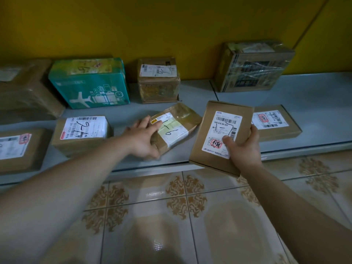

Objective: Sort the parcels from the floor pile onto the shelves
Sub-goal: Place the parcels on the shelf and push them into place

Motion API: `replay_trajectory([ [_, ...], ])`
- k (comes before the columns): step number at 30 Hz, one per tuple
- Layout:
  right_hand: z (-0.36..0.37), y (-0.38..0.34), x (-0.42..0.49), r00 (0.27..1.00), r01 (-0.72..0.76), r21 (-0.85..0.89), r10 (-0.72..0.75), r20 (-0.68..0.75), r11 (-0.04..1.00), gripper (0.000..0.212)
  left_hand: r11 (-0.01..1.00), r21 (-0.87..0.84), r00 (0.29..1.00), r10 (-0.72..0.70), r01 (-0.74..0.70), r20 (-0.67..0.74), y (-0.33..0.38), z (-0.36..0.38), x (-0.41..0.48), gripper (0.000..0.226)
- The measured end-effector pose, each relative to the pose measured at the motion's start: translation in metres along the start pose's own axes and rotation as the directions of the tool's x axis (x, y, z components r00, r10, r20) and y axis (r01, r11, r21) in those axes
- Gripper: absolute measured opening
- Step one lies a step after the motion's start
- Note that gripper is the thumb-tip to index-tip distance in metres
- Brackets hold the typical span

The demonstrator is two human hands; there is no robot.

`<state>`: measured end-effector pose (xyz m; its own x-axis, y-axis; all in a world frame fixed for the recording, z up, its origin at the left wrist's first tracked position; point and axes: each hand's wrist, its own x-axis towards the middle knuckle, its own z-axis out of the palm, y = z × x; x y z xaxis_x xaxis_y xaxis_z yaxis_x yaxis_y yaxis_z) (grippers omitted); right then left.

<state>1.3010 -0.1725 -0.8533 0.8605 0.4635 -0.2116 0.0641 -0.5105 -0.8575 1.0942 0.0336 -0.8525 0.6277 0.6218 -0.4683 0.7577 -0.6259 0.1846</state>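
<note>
Yellow wall [171, 25] backs a low grey shelf [314, 92] lined with parcels, a teal box [89, 86] among them. On the shelf lies a taped parcel [179, 121]; the left hand [142, 138] grips its near end, fingers on top, thumb at the edge. The right hand [243, 147] holds a flat box [221, 130] tilted over the shelf's front edge, thumb on its label.

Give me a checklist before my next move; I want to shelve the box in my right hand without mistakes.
1. Right hand holding the flat box: ok, thumb on label, fingers round its edge.
2. Label facing up: ok.
3. Left hand free: not ok, it holds the taped parcel.
4. Bare space on the shelf: ok, at right rear.
5. Correct shelf for this box: cannot tell.
</note>
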Motion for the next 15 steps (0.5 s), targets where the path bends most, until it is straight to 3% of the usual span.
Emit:
replay_trajectory([
  [5,-0.009,-0.003,-0.001,0.999,0.000,0.042,0.001,-0.032,0.999,0.074,0.996,0.069,0.998,0.048,-0.051,0.042,-0.017,-0.014,0.017,0.117],
  [8,-0.008,-0.004,-0.002,1.000,-0.006,0.038,0.007,-0.025,0.999,0.075,0.999,0.021,1.000,0.025,-0.025,-0.009,-0.012,-0.001,0.017,0.120],
  [15,-0.019,-0.003,0.003,0.999,-0.045,0.125,0.048,-0.022,0.991,0.076,0.984,0.128,0.992,0.125,-0.121,-0.028,-0.022,0.000,0.012,0.107],
])
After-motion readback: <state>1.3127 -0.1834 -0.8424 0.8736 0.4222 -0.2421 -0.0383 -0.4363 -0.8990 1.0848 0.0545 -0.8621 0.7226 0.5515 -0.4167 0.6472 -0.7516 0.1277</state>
